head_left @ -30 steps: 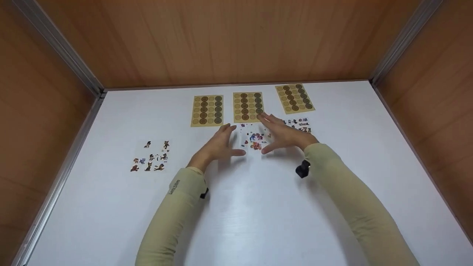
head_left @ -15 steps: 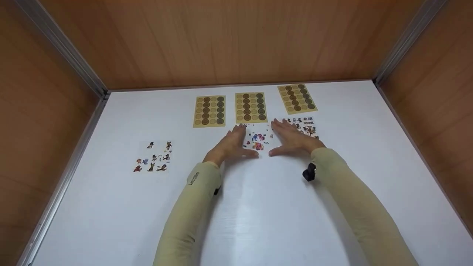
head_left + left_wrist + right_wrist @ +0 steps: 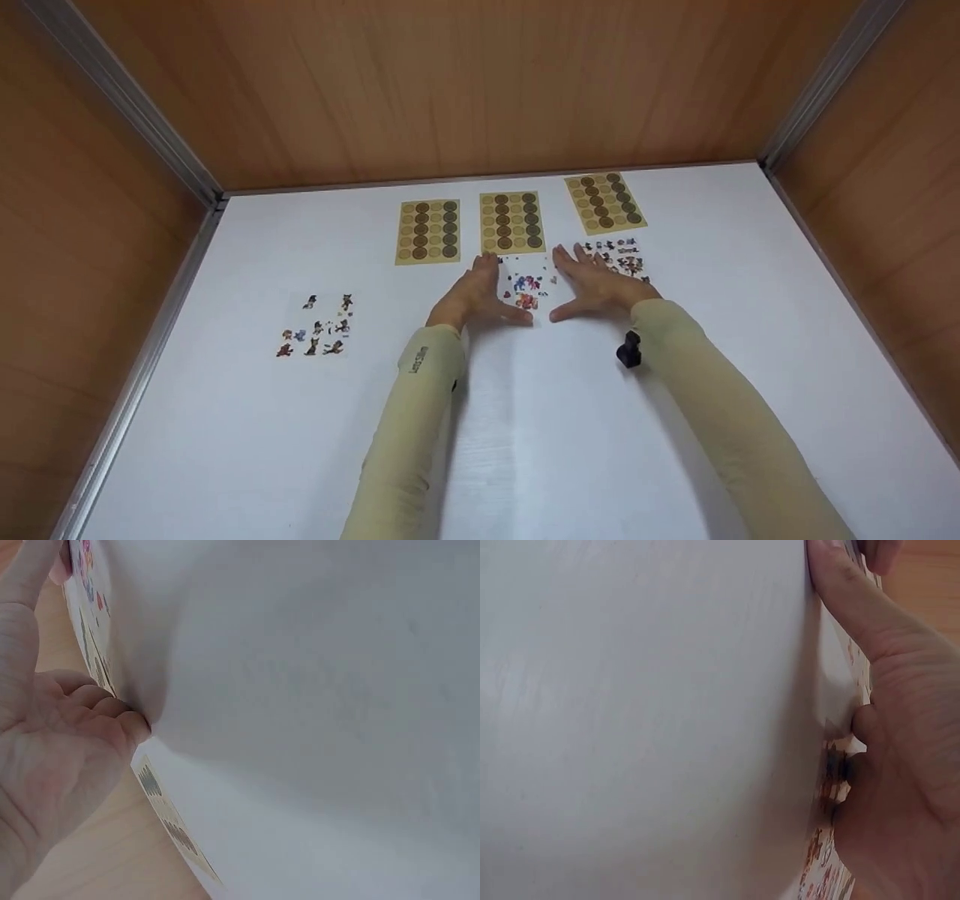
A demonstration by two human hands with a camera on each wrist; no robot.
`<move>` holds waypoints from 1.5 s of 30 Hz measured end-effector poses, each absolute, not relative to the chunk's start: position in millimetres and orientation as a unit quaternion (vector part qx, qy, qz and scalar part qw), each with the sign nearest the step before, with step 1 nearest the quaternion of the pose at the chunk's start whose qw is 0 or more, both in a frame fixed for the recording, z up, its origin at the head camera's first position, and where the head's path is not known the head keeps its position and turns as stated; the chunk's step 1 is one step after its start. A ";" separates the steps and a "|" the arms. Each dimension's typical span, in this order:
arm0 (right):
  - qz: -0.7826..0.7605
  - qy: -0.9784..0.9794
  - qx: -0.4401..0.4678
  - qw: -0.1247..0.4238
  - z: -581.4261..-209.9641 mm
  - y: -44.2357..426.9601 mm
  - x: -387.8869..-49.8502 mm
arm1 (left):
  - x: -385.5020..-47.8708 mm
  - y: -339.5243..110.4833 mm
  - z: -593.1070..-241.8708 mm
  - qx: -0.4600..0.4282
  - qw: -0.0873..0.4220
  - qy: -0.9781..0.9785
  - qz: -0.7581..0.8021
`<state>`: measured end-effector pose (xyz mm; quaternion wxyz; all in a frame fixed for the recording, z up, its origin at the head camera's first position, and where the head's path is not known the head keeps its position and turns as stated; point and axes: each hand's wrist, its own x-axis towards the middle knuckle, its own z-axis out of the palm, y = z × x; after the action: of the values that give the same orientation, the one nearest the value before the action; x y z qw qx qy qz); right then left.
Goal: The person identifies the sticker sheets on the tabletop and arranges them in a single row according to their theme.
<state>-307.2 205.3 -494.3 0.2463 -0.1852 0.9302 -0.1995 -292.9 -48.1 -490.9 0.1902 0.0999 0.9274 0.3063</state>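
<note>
A clear sticker sheet with small colourful pony-like figures (image 3: pixel 527 283) lies flat on the white table, framed by both hands. My left hand (image 3: pixel 480 295) rests at its left edge, thumb stretched toward the near edge. On the opposite side, my right hand (image 3: pixel 592 285) spreads its fingers at the sheet's right edge and partly covers a second figure sticker sheet (image 3: pixel 630 260). In the left wrist view the left hand (image 3: pixel 64 735) touches the table with its fingertips. The right wrist view shows the right hand's thumb (image 3: pixel 847 596) extended along the surface.
Three tan sheets of round coin-like stickers lie in a row at the back: a left one (image 3: pixel 427 232), a middle one (image 3: pixel 513 222) and a right one (image 3: pixel 605 202). Another clear figure sheet (image 3: pixel 319 326) lies at the left. Wooden panels (image 3: pixel 480 90) wall the table.
Both hands have come down around the pony-like sticker sheet. The left hand moved right to the sheet's edge, and the right hand shifted slightly right. The other sheets stay in place.
</note>
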 end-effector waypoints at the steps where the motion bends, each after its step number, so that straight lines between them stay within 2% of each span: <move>1: -0.199 0.930 -0.184 0.248 -494.4 204.8 -307.1 | -292.0 -48.0 -490.7 0.094 0.188 0.929 0.304; 10: -0.206 0.930 -0.173 0.250 -495.0 203.7 -307.4 | -289.4 -44.0 -490.0 0.102 0.179 0.949 0.239; 23: -0.179 0.922 -0.222 0.263 -496.1 208.1 -313.8 | -291.0 -41.5 -487.6 0.109 0.200 0.950 0.212; 33: -0.165 0.923 -0.238 0.254 -495.9 207.2 -315.6 | -289.8 -40.9 -487.7 0.103 0.189 0.953 0.215; 45: -0.181 0.920 -0.215 0.274 -496.2 206.5 -313.6 | -291.8 -40.6 -490.1 0.107 0.191 0.956 0.195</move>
<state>-313.6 206.5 -496.2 0.2737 -0.2149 0.9198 -0.1814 -291.8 -40.6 -490.1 0.1907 0.1067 0.9562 0.1945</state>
